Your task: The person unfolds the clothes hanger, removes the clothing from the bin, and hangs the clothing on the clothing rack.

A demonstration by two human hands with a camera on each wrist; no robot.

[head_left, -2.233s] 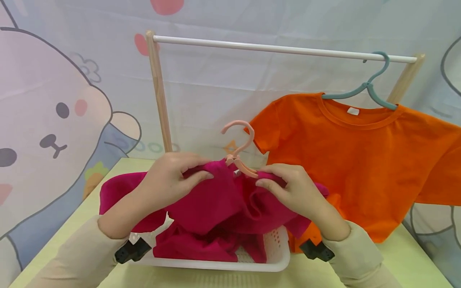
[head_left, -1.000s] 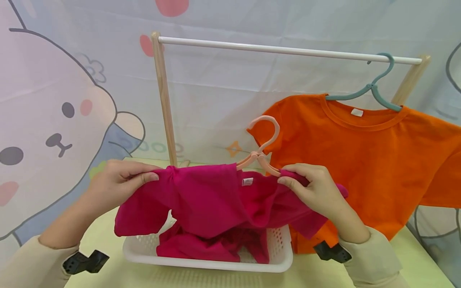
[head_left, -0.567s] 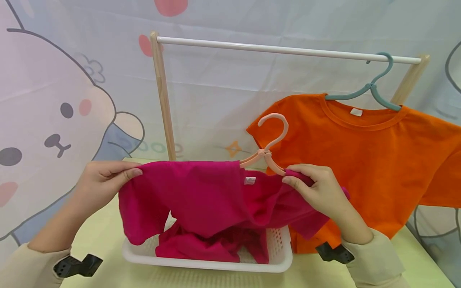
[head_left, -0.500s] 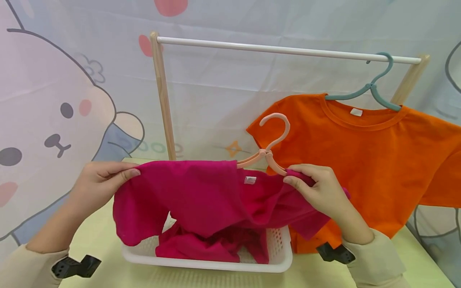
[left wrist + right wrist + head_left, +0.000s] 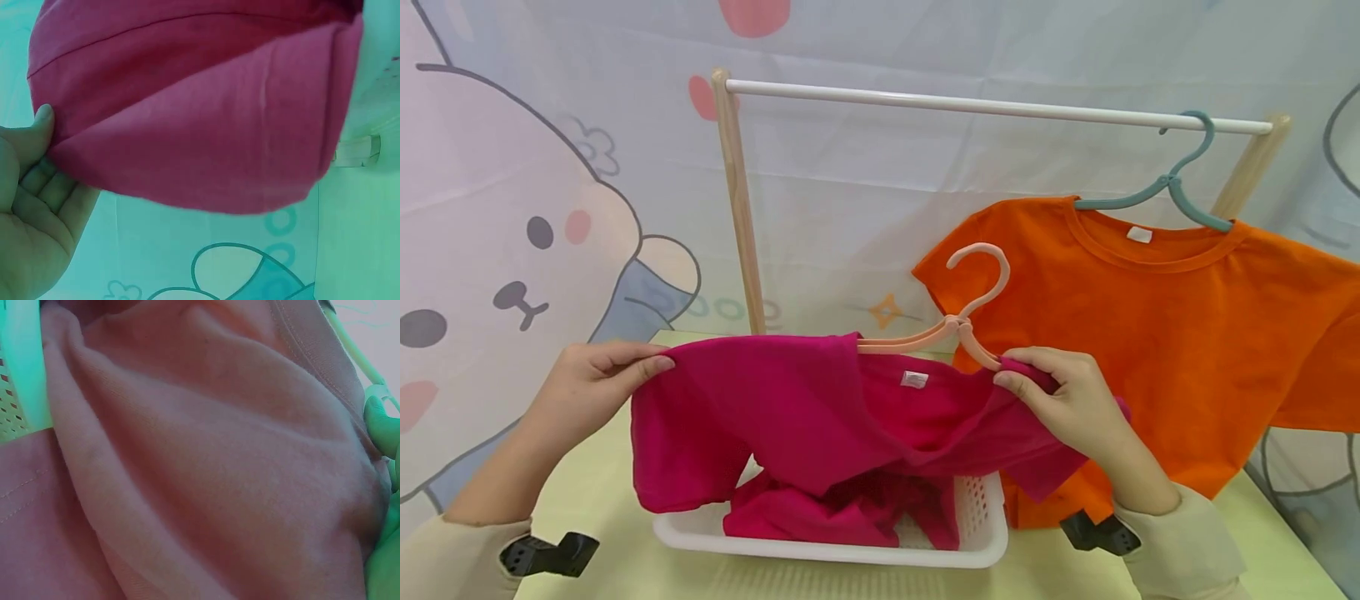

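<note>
A magenta T-shirt (image 5: 790, 408) is stretched between both hands in the head view, its lower part sagging into a white basket (image 5: 820, 553). My left hand (image 5: 591, 385) pinches the sleeve end at the shirt's left side; the left wrist view shows thumb and fingers on the sleeve's edge. My right hand (image 5: 1067, 396) grips the other shoulder beside the collar, together with an arm of a pink hanger (image 5: 958, 323). That hanger's hook stands up above the neck opening, and both arm ends are hidden by cloth and hand. A white label (image 5: 914, 379) shows inside the collar.
Behind stands a clothes rack with a white rail (image 5: 970, 104) and wooden posts (image 5: 741, 200). An orange T-shirt (image 5: 1172, 333) hangs from its right end on a teal hanger (image 5: 1172, 179). Pale yellow tabletop (image 5: 602, 492) lies under the basket.
My left hand has moved left from near the collar to the sleeve end, spreading the shirt flat. More of the pink hanger's left arm shows at the neck. The right hand shifted slightly right, still gripping.
</note>
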